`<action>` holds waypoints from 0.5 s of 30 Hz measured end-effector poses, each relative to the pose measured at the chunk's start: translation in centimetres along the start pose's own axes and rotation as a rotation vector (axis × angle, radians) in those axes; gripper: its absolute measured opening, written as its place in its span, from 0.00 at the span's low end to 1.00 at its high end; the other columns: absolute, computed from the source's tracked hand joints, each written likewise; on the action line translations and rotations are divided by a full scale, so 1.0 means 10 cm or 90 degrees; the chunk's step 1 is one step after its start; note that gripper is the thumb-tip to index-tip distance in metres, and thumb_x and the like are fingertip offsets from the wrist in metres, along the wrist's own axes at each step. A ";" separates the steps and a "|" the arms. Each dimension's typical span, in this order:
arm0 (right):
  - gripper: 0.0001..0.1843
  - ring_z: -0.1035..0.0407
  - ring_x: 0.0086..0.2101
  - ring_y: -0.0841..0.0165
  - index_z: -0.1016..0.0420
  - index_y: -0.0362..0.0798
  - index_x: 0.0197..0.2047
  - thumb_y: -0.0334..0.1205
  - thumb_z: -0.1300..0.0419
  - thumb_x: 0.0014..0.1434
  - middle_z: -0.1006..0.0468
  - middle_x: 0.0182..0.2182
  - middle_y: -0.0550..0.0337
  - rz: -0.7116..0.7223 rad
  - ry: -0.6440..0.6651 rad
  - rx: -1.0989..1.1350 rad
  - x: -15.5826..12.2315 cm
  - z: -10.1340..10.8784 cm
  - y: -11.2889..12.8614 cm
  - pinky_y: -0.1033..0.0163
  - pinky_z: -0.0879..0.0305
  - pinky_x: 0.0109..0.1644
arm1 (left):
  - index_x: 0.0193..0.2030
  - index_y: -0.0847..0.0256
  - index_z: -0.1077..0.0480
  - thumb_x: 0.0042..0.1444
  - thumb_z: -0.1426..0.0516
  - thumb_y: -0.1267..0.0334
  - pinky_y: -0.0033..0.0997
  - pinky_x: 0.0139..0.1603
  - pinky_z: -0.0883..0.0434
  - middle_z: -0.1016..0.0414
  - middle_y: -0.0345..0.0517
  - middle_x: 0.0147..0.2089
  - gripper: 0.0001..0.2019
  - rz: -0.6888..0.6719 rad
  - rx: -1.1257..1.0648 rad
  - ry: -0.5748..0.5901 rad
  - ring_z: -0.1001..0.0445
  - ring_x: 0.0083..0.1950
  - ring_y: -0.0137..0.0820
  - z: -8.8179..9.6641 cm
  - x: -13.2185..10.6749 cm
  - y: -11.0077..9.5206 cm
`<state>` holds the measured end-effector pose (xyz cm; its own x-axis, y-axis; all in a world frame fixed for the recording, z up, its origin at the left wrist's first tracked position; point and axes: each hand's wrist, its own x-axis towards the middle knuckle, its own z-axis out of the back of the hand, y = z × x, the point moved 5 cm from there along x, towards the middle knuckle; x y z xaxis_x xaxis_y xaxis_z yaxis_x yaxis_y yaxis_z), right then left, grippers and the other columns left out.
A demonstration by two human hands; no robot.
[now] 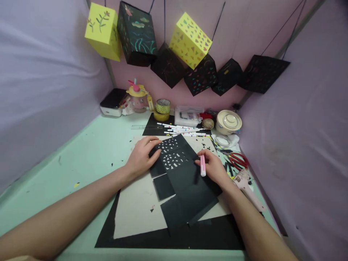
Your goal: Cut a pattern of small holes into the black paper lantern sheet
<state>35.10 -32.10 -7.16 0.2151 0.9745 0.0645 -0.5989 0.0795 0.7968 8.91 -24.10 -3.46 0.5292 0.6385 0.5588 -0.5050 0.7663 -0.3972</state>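
Note:
A black paper cut-out (182, 181) with small triangular holes lies flat on a pale cutting board (136, 206). My left hand (143, 154) rests on the paper's upper left edge, fingers curled and pressing it down. My right hand (213, 166) sits at the paper's right edge, closed around a pink and white craft knife or pen (202, 165) held upright. The perforated panels (172, 154) lie between the two hands.
Several white markers (182, 129) lie behind the paper. Red scissors (238, 159) and a glue gun (246, 185) sit at the right. Tape rolls (162, 108), a twine ball (207, 123), a round lidded tin (228, 121) and a bottle (137, 96) line the back. Paper lanterns (190, 40) hang above.

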 end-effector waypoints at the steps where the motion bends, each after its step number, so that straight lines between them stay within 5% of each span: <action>1: 0.12 0.33 0.29 0.66 0.30 0.50 0.38 0.42 0.37 0.50 0.27 0.27 0.64 -0.005 -0.009 0.005 0.01 0.02 -0.01 0.62 0.40 0.35 | 0.53 0.60 0.33 0.63 0.48 0.63 0.43 0.58 0.35 0.32 0.50 0.54 0.13 0.004 0.000 0.003 0.33 0.56 0.38 0.00 0.00 0.01; 5: 0.11 0.33 0.29 0.65 0.30 0.50 0.38 0.42 0.39 0.50 0.27 0.27 0.62 -0.023 -0.058 0.027 0.02 0.05 -0.06 0.62 0.40 0.34 | 0.53 0.59 0.33 0.63 0.48 0.62 0.43 0.59 0.36 0.33 0.50 0.55 0.13 0.026 -0.007 0.012 0.34 0.57 0.38 -0.01 0.01 0.02; 9: 0.10 0.35 0.26 0.67 0.30 0.49 0.36 0.43 0.40 0.50 0.29 0.25 0.63 -0.014 -0.070 0.056 -0.02 0.03 0.02 0.62 0.41 0.33 | 0.57 0.59 0.35 0.61 0.47 0.60 0.44 0.58 0.36 0.34 0.52 0.55 0.18 0.157 -0.016 0.054 0.33 0.56 0.40 -0.03 0.02 0.15; 15: 0.11 0.39 0.25 0.68 0.31 0.50 0.36 0.45 0.39 0.50 0.32 0.24 0.65 -0.018 -0.099 0.155 -0.13 0.06 0.26 0.64 0.42 0.29 | 0.60 0.60 0.40 0.59 0.47 0.46 0.41 0.41 0.29 0.26 0.49 0.42 0.28 0.325 -0.040 0.162 0.25 0.36 0.37 0.10 0.05 0.40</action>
<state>33.77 -33.30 -4.83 0.3555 0.9274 0.1167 -0.3926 0.0349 0.9191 6.46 -20.78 -4.08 0.3802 0.9201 0.0942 -0.7028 0.3536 -0.6173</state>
